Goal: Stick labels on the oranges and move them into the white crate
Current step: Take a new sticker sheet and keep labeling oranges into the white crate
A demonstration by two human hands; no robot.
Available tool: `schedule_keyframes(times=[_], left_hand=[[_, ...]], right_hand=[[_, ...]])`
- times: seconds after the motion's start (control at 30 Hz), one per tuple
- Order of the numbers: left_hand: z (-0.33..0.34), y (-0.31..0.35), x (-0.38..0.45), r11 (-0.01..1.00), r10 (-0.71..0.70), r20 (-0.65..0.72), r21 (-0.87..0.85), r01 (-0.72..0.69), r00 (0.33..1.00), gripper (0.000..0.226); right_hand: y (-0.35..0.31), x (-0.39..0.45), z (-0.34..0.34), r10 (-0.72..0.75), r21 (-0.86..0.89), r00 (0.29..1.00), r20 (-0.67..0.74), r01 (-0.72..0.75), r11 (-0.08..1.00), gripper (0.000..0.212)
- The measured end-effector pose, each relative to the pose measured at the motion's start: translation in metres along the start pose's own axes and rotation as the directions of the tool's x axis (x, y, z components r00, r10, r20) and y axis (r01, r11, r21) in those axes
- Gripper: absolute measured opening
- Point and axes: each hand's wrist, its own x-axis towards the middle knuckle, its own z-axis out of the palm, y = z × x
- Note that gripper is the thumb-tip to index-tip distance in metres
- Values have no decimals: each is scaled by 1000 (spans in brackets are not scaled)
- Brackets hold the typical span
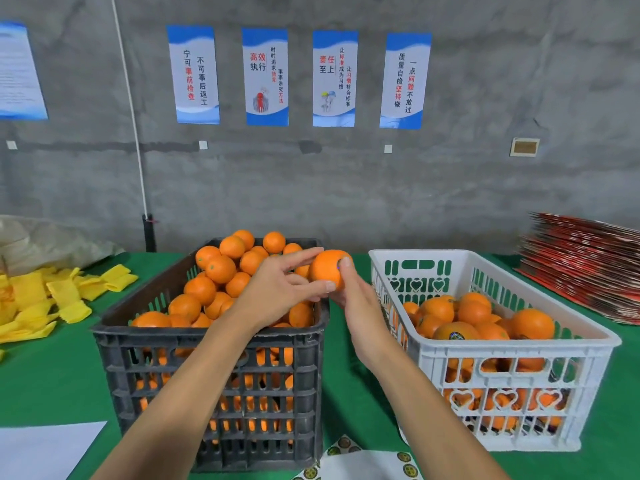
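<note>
I hold one orange (327, 268) up between the two crates. My left hand (282, 287) grips it from the left with thumb below and fingers over the top. My right hand (353, 299) supports it from below and behind, its thumb pressing a small dark label onto the fruit's front. The black crate (207, 358) on the left is heaped with several oranges. To the right stands the white crate (512, 351), partly filled with oranges, one showing a round dark label (456, 336). A sheet of round labels (367, 462) lies at the table's front edge.
Green cloth (52, 386) covers the table. Yellow foam sleeves (52, 299) lie scattered at the left beside a plastic bag (45, 244). A stack of red flat cartons (588, 265) sits at the back right. White paper (41, 452) lies at the front left.
</note>
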Motion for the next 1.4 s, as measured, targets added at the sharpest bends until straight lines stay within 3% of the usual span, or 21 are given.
schedule_keyframes(times=[0.07, 0.13, 0.2, 0.23, 0.3, 0.37, 0.43, 0.5, 0.6, 0.67, 0.8, 1.0, 1.2, 1.3, 1.4], left_hand=[[0, 0, 5, 1000, -8, -25, 9, 8, 1000, 63], [-2, -8, 12, 996, -36, -118, 81, 46, 992, 44], [-9, -20, 17, 954, -134, -233, 233, 189, 963, 30], [-14, -28, 20, 891, -251, -245, 319, 322, 936, 32], [-20, -36, 22, 616, -585, -123, 576, 538, 801, 56], [-19, -27, 20, 299, -822, -52, 809, 507, 567, 79], [-16, -12, 16, 146, -914, -68, 865, 480, 400, 70], [-15, -5, 14, 96, -912, -107, 883, 460, 396, 51], [-28, -10, 10, 53, -847, -198, 892, 449, 493, 49], [-45, -13, 3, -28, -794, -327, 862, 507, 513, 43], [-88, -9, -14, -218, -746, -529, 769, 601, 405, 56], [-128, -2, -32, -125, -744, -439, 832, 540, 504, 38], [-137, 13, -38, -113, -650, -427, 872, 476, 629, 37], [-137, 15, -41, 23, -584, -439, 832, 555, 683, 41], [-122, 20, -38, 296, -411, -459, 750, 591, 788, 58]], right_hand=[[3, 4, 6, 66, 208, 986, -155, -32, 978, 57], [3, 8, 2, 205, 453, 927, -313, -44, 890, 58], [4, 9, -10, 327, 620, 862, -388, -18, 784, 66], [5, 9, -17, 360, 670, 843, -399, 1, 742, 72], [4, 6, -28, 368, 703, 839, -401, 25, 711, 76], [4, 4, -37, 362, 728, 840, -405, 56, 683, 76], [4, 3, -43, 351, 752, 833, -427, 112, 650, 79], [5, 1, -43, 328, 749, 834, -444, 144, 647, 79], [6, -4, -30, 240, 693, 865, -439, 156, 704, 75], [5, -7, -21, 190, 652, 898, -396, 130, 747, 68], [5, -8, 5, 61, 415, 962, -267, 57, 908, 50], [3, -9, 35, -150, 27, 986, -69, 152, 988, 34], [3, -12, 42, -164, -85, 986, 39, 167, 982, 35], [3, -14, 42, -178, -127, 983, 48, 183, 975, 32], [2, -20, 40, -184, -143, 982, 43, 189, 972, 30]])
